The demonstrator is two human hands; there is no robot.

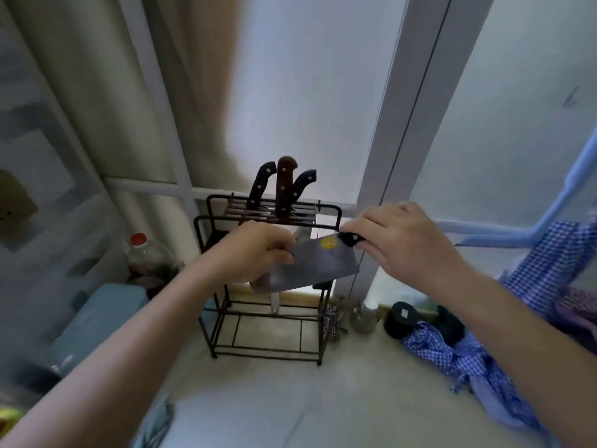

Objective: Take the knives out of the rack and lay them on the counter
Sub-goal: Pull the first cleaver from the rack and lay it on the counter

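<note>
One wire knife rack (223,321), black, stands on the pale counter (258,399) by the window, biggest task item here. One cleaver (310,265) is out of it & held in the air in front of the rack, blade broadside to the camera w/ a yellow sticker (329,243) near the handle end. Right hand (403,244) is wrapped round the cleaver's black handle; left hand (258,253) pinches the far end of the blade, fingers closed on it. So both hands are occupied, neither spread wide.

Step in hand, as I read it: cleaver is clear of the rack, not yet laid down. Next move prob. calls for lowering it flat onto bare counter in front of the rack, edge turned away from the fingers, left hand letting go first.

Three knives remain in the rack's top slots, only handles showing well: black handle (260,185) on the left, brown handle (285,185) in the middle, black handle (302,185) on the right. Four knives total counted, incl. the cleaver.

Around: one blue checked cloth (468,354) at right, one red-capped bottle (145,253) at left, one small jar (365,315) beside the rack.
</note>
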